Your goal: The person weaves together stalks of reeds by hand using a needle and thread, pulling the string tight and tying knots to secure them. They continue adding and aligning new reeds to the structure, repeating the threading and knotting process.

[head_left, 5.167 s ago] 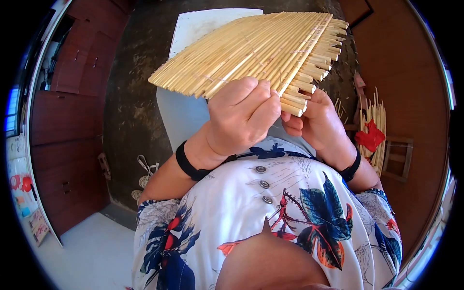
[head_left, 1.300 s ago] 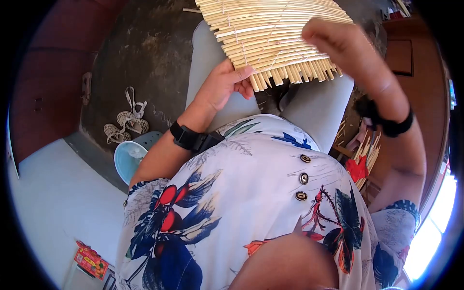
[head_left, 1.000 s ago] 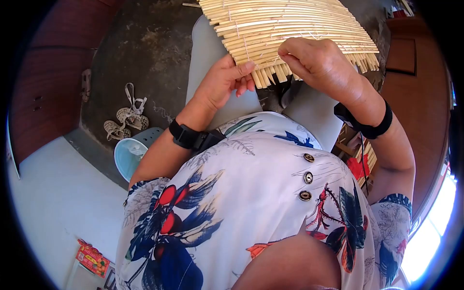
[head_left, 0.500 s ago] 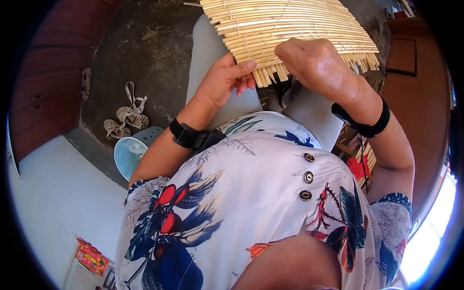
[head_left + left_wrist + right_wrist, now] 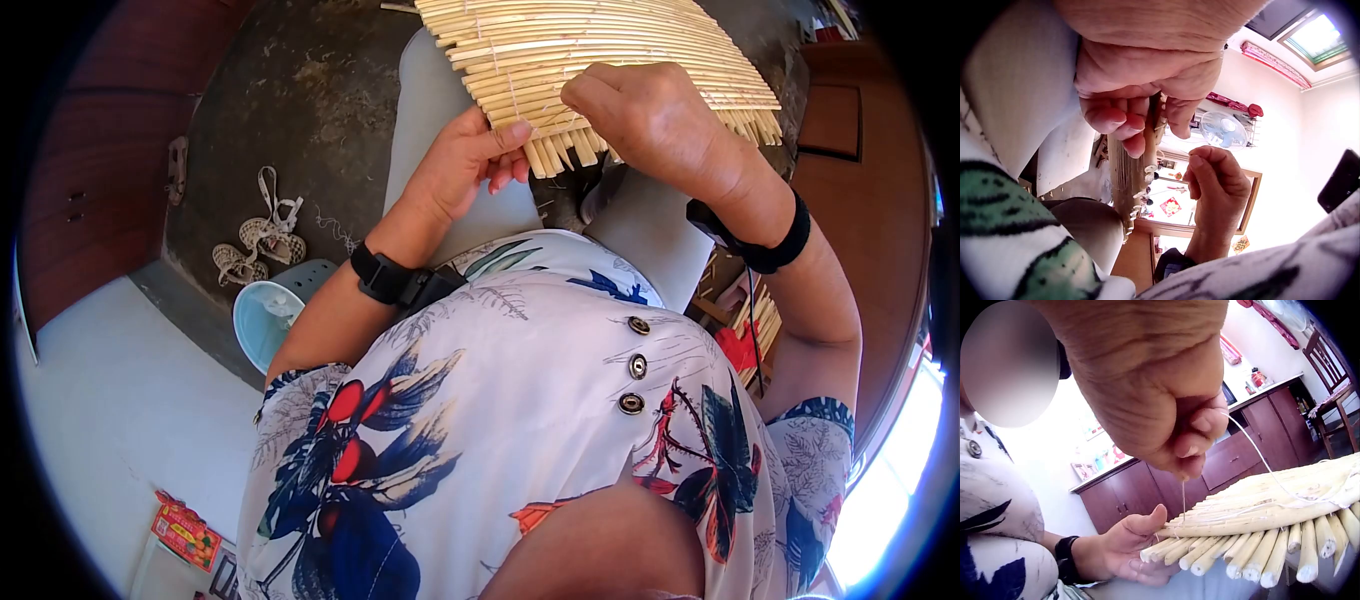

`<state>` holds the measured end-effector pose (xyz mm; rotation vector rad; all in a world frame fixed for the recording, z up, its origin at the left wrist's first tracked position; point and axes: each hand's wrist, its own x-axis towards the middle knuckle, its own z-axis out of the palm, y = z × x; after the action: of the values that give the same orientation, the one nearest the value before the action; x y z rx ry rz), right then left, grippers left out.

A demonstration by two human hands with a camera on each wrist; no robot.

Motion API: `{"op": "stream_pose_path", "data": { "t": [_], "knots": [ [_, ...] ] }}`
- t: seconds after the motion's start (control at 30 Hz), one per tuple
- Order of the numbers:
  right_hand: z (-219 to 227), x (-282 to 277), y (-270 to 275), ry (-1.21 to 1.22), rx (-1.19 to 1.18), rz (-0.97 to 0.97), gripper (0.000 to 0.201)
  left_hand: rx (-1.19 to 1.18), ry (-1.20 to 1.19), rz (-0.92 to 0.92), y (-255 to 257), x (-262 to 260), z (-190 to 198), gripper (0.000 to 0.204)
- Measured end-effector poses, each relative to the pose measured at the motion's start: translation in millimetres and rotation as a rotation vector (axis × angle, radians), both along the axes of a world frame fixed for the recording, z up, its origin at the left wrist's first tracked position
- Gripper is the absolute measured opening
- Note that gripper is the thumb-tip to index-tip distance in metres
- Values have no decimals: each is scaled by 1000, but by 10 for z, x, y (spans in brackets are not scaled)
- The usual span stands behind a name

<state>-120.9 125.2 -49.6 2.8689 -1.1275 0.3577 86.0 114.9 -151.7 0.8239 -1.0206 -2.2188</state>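
Note:
A mat of pale stalks (image 5: 600, 50), stitched in rows with white thread, lies over the person's knees. At its near left corner the left hand (image 5: 463, 165) grips the edge, thumb on top and fingers beneath. The right hand (image 5: 655, 120) is above the near edge, fingertips pinched. In the right wrist view, the right hand (image 5: 1154, 394) pinches a thin upright needle or taut strand (image 5: 1184, 500) whose lower end meets the mat beside the left thumb. A white thread (image 5: 1263, 459) loops from its fingers to the mat.
A light blue bucket (image 5: 265, 325) and a pair of woven shoes (image 5: 270, 242) are on the floor at left. Stalks with a red cloth (image 5: 738, 346) stand at right, near a wooden cabinet (image 5: 860, 200). A red packet (image 5: 187, 530) lies at lower left.
Earlier both hands held the mat raised and turned differently. It then lay lower, and the right hand came down from the right to the near left corner. Lately that hand has shifted slightly left and up.

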Motion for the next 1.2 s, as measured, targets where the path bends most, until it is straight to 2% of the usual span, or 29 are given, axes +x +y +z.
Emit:
{"op": "stream_pose_path", "data": {
  "t": [0.67, 1.2],
  "knots": [
    [-11, 11, 36, 44, -34, -6, 11, -17, -2, -11, -6, 3, 1, 29],
    [9, 55, -54, 71, -45, 126, 7, -34, 7, -6, -1, -9, -15, 31]
  ]
}}
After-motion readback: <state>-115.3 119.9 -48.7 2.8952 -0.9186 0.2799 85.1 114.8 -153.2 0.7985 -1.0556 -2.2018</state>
